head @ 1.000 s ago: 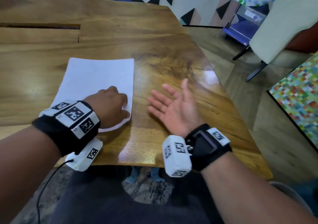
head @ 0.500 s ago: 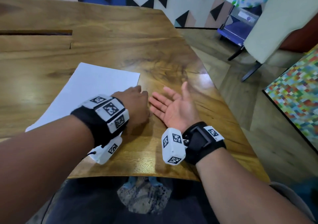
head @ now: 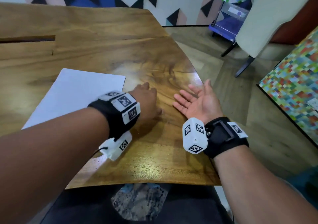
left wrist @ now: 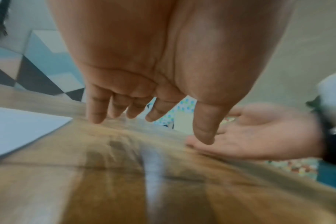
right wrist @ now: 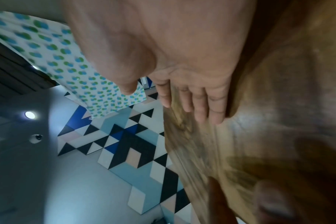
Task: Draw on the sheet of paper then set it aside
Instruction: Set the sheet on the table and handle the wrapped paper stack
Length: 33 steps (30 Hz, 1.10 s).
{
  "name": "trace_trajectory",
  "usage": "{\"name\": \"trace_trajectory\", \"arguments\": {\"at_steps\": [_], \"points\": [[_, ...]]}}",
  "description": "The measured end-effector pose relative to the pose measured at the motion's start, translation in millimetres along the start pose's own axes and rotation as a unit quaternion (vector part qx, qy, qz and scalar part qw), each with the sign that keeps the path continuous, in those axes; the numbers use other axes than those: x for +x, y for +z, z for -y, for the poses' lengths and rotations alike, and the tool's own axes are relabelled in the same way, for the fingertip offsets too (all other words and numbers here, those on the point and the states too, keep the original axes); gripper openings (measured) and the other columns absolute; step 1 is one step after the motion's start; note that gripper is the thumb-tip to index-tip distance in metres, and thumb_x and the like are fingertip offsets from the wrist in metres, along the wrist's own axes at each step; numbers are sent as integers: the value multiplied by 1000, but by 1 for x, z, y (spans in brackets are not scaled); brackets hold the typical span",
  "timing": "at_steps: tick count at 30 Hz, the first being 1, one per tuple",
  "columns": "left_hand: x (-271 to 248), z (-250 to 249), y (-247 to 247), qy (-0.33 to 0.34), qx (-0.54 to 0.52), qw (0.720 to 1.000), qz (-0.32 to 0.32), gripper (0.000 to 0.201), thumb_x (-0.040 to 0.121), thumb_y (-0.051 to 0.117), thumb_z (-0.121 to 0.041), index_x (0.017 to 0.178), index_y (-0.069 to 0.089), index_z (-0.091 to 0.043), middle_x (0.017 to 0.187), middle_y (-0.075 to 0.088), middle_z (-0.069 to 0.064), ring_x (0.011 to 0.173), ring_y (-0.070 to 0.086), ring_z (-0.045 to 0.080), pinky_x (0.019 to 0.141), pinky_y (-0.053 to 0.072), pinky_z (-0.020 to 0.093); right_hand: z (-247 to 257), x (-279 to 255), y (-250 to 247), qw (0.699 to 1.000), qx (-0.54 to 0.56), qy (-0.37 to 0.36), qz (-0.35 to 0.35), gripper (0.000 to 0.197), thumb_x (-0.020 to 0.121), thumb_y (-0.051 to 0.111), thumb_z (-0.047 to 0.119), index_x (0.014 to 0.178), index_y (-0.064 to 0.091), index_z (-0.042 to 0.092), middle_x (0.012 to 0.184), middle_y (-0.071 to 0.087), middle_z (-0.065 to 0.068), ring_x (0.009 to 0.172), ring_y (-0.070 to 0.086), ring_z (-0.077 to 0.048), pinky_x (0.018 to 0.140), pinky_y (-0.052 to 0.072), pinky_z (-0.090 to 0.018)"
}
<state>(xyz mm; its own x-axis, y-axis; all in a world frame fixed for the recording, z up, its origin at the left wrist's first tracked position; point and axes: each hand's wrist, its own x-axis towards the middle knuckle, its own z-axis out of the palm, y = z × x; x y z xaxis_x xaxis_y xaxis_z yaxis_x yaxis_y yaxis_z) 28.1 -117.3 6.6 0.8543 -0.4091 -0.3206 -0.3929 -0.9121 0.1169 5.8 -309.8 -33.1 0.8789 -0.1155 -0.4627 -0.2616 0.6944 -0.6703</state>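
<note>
Fig.: Left hand (head: 146, 103) palm-down, fingers loosely spread, empty, over bare table (head: 103, 34) just right of sheet of paper (head: 75, 96). Right hand (head: 197, 101) palm-up, fingers apart, empty. No pen in view. Sheet looks blank. Advice: get pen, pin sheet w/ flat left hand.

no readable text anywhere (wrist bands (head: 123, 109) carry only square coded markers).

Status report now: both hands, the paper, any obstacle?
Left hand open, off the paper, over bare table. Right hand open, palm up. Sheet of paper flat, blank, no pen seen. Nothing in the way.
</note>
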Motion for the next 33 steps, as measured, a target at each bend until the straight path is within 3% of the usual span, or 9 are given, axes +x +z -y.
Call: {"name": "trace_trajectory", "arguments": {"at_steps": [5,8,10,13,17,20,22,27,33], "points": [[19,-19,18,-47,17,998,44,108,85,53,-78,160,17,-9,168,5,20,154,10,39,120,24,53,59,1,-3,988,-143,-65,-5,40,96,53,42,120,60,12,130,58,-12,120,57,-33,96,49,-48],[13,-49,24,22,10,995,97,110,84,49,-82,160,17,-9,169,-6,18,156,3,39,122,21,55,83,12,6,935,-335,-116,-8,16,98,52,20,107,66,18,120,64,-3,114,60,-26,88,49,-40],[9,-61,23,121,-14,988,99,84,88,50,-77,140,49,-11,161,24,17,146,31,38,113,38,49,91,24,8,840,-528,-125,13,22,96,50,9,99,67,21,118,63,-3,107,59,-23,91,50,-43],[10,-63,17,220,-63,972,55,51,94,53,-66,102,60,-16,114,52,4,102,59,28,85,50,40,94,31,9,593,-796,-95,81,26,93,46,6,109,66,6,119,64,-16,107,60,-32,94,48,-45],[31,-43,4,74,-51,996,20,75,94,57,-60,149,38,-12,160,26,13,145,34,34,111,37,43,79,14,4,403,-901,-70,144,39,96,43,9,134,51,8,143,43,-13,132,42,-30,107,35,-36],[38,-34,11,33,0,999,38,96,87,54,-74,155,28,-11,168,9,12,154,15,33,119,29,50,68,-8,-8,358,-918,-54,163,56,98,43,16,151,28,7,164,10,-11,148,20,-27,120,22,-39],[34,-40,20,89,22,993,69,101,84,53,-78,156,28,-11,169,6,12,155,12,33,121,28,51,73,-24,-13,345,-917,-39,197,50,99,44,20,147,38,12,164,16,-9,146,27,-26,119,26,-39],[26,-60,17,222,-33,973,52,55,88,47,-73,98,59,-21,140,51,7,117,57,30,95,50,44,99,-15,-7,457,-865,-138,153,35,100,42,21,130,62,24,135,59,5,120,55,-12,105,41,-32],[49,-58,19,48,6,999,19,92,89,54,-71,156,27,-14,168,9,12,153,17,36,120,28,51,74,-4,-22,344,-922,-90,154,42,98,45,30,135,49,11,149,38,-14,132,44,-32,108,39,-45]]}}
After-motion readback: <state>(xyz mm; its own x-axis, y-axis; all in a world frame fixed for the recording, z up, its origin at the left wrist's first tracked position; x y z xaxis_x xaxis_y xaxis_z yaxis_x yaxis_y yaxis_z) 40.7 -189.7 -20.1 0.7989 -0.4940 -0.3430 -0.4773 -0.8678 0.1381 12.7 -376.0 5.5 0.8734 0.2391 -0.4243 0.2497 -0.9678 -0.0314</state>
